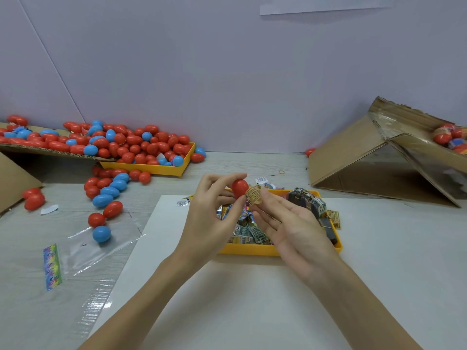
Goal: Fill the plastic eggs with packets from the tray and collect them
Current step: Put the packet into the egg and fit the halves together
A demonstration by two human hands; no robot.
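I see a pale wood-grain counter (252, 162) against a lilac wall, with a white sheet (227, 299) laid on its near middle. At far right a tipped cardboard box (353, 160) lies open, a few filled eggs (449, 137) resting in its upper flap. At far left a cardboard flap (38, 150) and a yellow tray (151, 168) carry a heap of red and blue plastic eggs (131, 145), and more of them have spilled onto the counter toward the near left (a loose trail, some touching). A clear plastic bag (101, 246) with a rainbow-printed header lies flat at near left, one blue egg (101, 233) on it.

In the middle a second yellow tray (252, 250) sits on the far edge of the white sheet, full of small printed packets (250, 233). Above it, my left hand (212, 215) pinches a red egg half (239, 187) between thumb and fingertips. My right hand (295, 223) lies palm up with fingers mostly straight, its fingertips holding a small tan packet (253, 195) just beside the red half, touching its rim.
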